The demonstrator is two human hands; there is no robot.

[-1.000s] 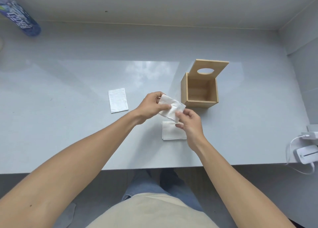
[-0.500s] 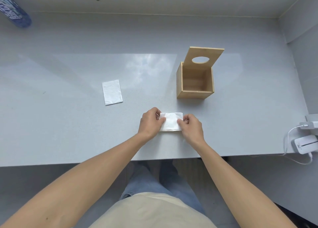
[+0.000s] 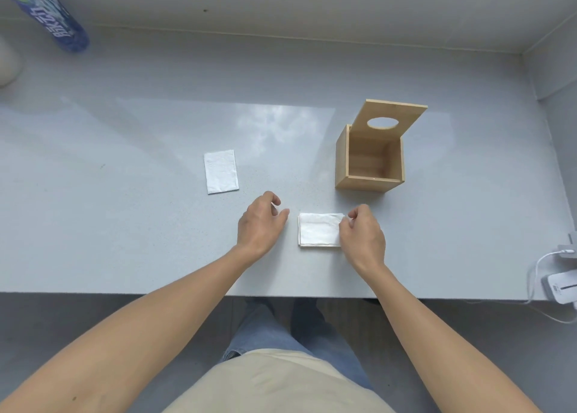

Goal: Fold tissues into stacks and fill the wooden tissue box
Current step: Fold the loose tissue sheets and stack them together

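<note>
While our right hand point(image 3: 362, 236) rests its loosely curled fingers on the right edge of the small white folded tissue stack point(image 3: 319, 230), long axis running between our hands, our left hand point(image 3: 260, 222) hovers open and empty just beside it, the open wooden tissue box point(image 3: 370, 159) ahead of the right hand.

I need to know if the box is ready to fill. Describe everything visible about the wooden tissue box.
The wooden tissue box is a light, bamboo-like cube standing upright on the grey table, right of centre. Its lid, with an oval dispensing hole, is tilted up and back, leaving the top open. The inside looks empty. Neither hand touches it; the folded tissue stack lies apart, nearer the person.
</note>
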